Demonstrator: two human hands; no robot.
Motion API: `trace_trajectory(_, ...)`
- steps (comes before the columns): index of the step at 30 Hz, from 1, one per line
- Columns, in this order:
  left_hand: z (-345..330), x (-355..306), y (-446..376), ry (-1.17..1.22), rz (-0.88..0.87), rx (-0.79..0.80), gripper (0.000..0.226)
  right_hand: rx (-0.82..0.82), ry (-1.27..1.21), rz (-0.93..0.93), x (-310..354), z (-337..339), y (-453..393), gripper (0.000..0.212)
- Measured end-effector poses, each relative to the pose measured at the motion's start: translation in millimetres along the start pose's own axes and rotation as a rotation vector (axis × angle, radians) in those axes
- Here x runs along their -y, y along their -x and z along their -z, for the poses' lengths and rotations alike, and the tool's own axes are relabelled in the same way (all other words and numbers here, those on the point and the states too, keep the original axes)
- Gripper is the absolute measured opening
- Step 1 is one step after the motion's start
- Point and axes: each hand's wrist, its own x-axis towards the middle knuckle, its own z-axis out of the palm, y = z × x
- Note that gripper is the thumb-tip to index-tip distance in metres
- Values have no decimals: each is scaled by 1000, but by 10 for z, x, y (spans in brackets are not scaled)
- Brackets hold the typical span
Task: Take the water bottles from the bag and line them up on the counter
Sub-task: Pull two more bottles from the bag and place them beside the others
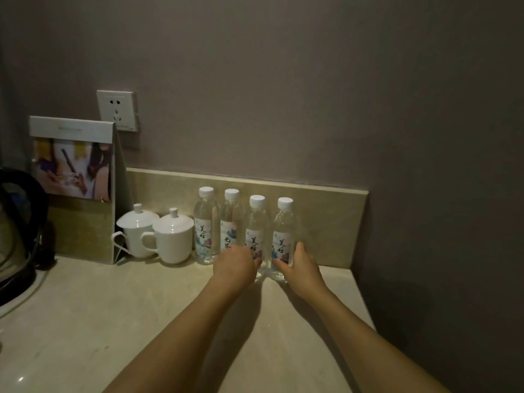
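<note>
Standing upright on the pale counter (141, 321), four water bottles form a row against the low stone backsplash (326, 219). Each one is clear, with a white cap and a printed label. The first bottle (206, 225) is at the left end, just beside the cups. The second bottle (231, 219) follows it, then the third bottle (256, 228), and the fourth bottle (283, 236) is at the right end. The bottles stand very close together, and the third and fourth seem to touch near the bottom.

The left hand (235, 266) reaches to the lower part of the second and third bottles. Its back faces the camera and hides the fingers, so one cannot tell how they lie or whether they hold a bottle. The right hand (299, 266) is curled around the lower part of the fourth bottle, with the thumb on its left side and the fingers on its right side.

To the left of the row stand two white lidded cups (170, 236) with handles. Behind them a folded display card (73, 165) stands under a wall socket (117, 110). A dark kettle (17, 231) is at the left edge.
</note>
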Motion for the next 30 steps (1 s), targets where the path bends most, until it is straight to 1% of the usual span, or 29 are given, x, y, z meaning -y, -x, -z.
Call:
trace_trajectory(2, 11, 4, -40, -24, 10, 43, 39, 5, -5, 1, -4, -8, -30, 37)
trace_trajectory(5, 12, -7, -88, -39, 19, 54, 35, -16, -3, 15, -22, -32, -78, 35)
trace_trajectory(8, -18, -12, -111, -18, 19, 50, 37, -57, 37, 28, -43, -69, -112, 38)
trace_trajectory(15, -88, -39, -152, 13, 0, -8, 38, -67, 30, 62, -87, -82, -193, 36)
trace_trajectory(21, -135, -64, -193, 25, 33, -23, 30, -83, 40, 78, -108, -99, -214, 37)
trace_trajectory(25, -128, -54, -207, -6, 9, -23, 32, -96, 60, 82, -117, -118, -211, 37)
trace_trajectory(30, -139, -33, -210, 17, -5, -25, 38, -100, 78, 79, -113, -128, -203, 38)
